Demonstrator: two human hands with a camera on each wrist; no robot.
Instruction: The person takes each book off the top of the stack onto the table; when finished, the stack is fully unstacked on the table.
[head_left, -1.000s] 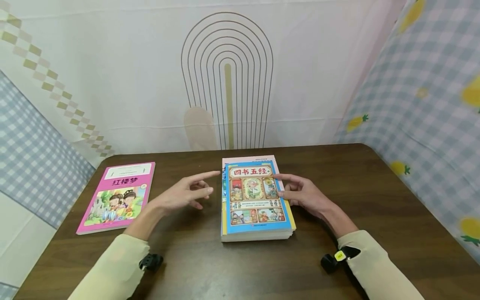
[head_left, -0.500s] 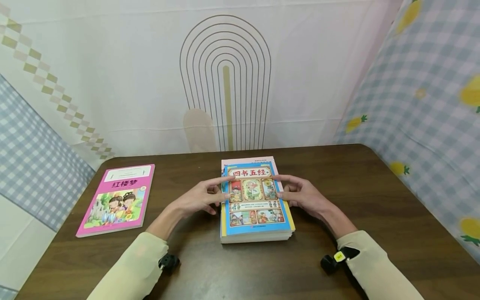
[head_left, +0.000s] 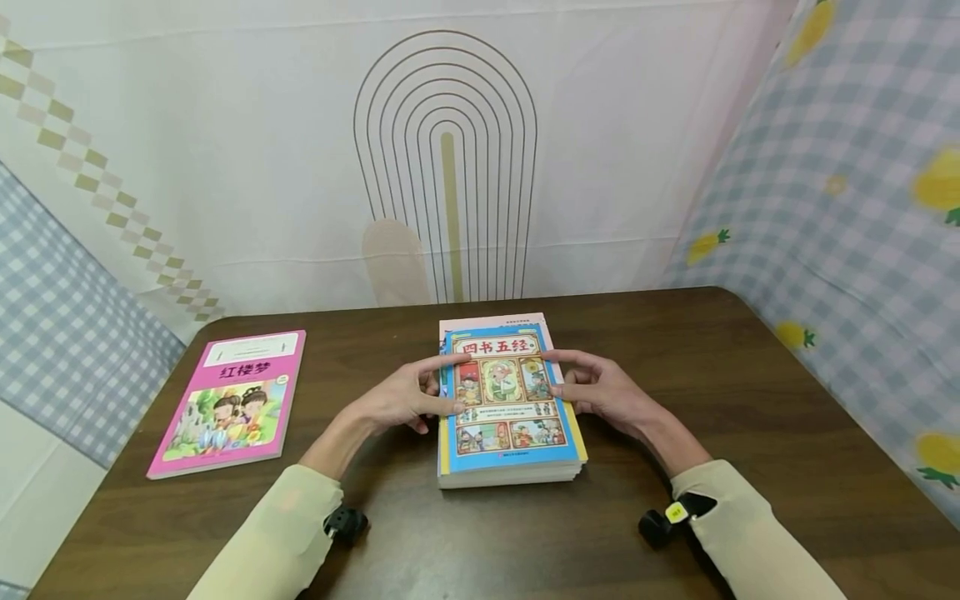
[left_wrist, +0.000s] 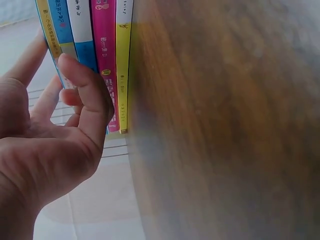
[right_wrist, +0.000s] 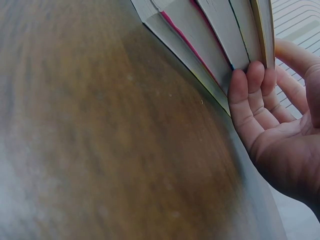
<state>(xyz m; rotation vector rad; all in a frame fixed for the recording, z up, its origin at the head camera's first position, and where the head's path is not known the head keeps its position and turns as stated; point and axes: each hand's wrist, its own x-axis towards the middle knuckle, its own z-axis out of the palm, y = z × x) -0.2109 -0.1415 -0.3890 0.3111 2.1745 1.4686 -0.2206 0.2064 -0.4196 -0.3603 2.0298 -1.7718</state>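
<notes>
Well, stacked books (head_left: 512, 415) lie on a brown table (head_left: 487, 550) before white cloth (head_left: 630, 150)

Top book (head_left: 498, 392): blue cover, red title, multicoloured picture panels; spines (left_wrist: 103, 50): yellow, blue-and-yellow, white-and-blue, magenta, white-and-yellow; left book (head_left: 228, 408): pink, white label, greenish picture; table (head_left: 660, 342): dark brown, wood grain; sleeves (head_left: 270, 529): pale cream; back cloth (head_left: 600, 125): white, dark nested arches, olive-and-beige checks; left cloth (head_left: 52, 325): blue-white gingham; right cloth (head_left: 817, 242): same, yellow fruit, green leaves
</notes>
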